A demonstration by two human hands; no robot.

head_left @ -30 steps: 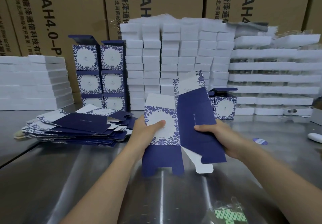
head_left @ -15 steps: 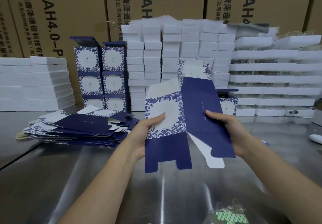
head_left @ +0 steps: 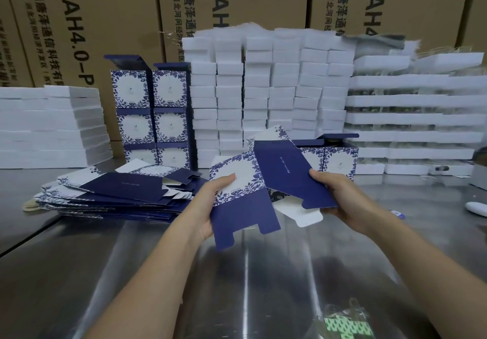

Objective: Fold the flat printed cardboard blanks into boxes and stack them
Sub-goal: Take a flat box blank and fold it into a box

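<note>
I hold one blue-and-white printed cardboard blank (head_left: pixel 284 178) above the steel table. My left hand (head_left: pixel 210 201) grips its floral white panel, thumb on top. My right hand (head_left: pixel 340 196) grips the dark blue panel, which is bent up along the crease so the blank opens into a V. A white flap hangs below the middle. A pile of flat blanks (head_left: pixel 118 193) lies to the left. Folded printed boxes (head_left: pixel 152 117) stand stacked in two columns behind that pile, and two more folded boxes (head_left: pixel 332 159) stand just behind my right hand.
White boxes (head_left: pixel 266 93) are stacked high at the back, with white trays (head_left: pixel 411 117) to the right and flat white stacks (head_left: pixel 52 127) on the left. Brown cartons form the rear wall. A clear bag with green print (head_left: pixel 345 325) lies near the table's (head_left: pixel 253 286) front edge.
Both hands have lifted the blank a little, then tilted it. The dark blue panel has swung to the right and down, so the blank is spread wider at the crease.
</note>
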